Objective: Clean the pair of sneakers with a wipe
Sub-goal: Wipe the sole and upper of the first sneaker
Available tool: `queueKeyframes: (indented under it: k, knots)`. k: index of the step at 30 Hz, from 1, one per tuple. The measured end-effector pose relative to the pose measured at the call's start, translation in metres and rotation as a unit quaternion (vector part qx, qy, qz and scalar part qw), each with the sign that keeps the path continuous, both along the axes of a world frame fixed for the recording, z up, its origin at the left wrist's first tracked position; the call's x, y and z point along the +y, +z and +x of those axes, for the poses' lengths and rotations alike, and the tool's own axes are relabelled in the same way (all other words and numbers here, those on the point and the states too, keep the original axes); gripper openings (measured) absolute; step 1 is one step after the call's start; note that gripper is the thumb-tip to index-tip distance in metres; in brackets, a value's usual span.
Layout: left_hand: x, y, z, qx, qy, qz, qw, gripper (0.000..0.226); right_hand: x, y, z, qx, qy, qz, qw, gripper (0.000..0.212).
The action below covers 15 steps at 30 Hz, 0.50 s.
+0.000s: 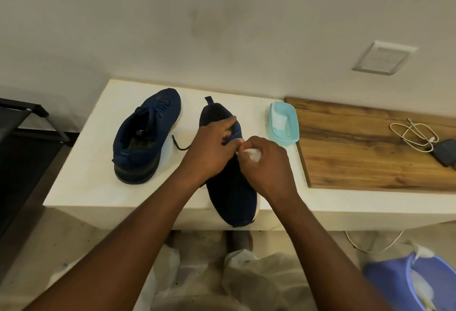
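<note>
A navy sneaker [229, 187], toe overhanging the counter's [81, 187] front edge, is gripped by the left hand [209, 148]; a wipe [254, 154] is clamped against it in the right hand [266, 165]. The second sneaker [145, 135] is set near the left edge.

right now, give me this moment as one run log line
step: wiping | left hand holds nearer navy sneaker | right hand grips white wipe against its upper | other navy sneaker untouched

Dim warm light, soft shadows, wide-angle bending at edges.
</note>
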State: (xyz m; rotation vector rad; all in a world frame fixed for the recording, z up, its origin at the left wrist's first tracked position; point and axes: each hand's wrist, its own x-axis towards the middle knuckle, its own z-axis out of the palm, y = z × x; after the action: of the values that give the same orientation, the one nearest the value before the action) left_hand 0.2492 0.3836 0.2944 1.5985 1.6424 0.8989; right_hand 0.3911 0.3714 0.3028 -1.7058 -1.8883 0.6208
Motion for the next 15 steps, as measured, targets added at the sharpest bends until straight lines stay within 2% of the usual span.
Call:
queueKeyframes:
  k: [7,11,13,15]
  knots:
    - [-0.008,-0.004,0.004,0.057,-0.098,0.014,0.993,0.059,0.000,-0.006,0.010,0.019,-0.017,-0.032,0.999,0.013]
    - [-0.009,0.001,-0.007,0.162,-0.059,0.088,0.981,0.050,-0.005,-0.001,0.008,0.008,0.019,-0.083,0.996,0.008]
    - [-0.007,-0.003,-0.015,0.202,-0.064,0.085,0.973,0.050,-0.006,-0.005,0.006,-0.015,0.027,-0.079,0.996,0.007]
    - [-0.008,-0.012,-0.019,0.214,-0.098,0.055,0.970,0.057,-0.001,-0.009,0.009,-0.004,0.002,-0.034,0.999,0.007]
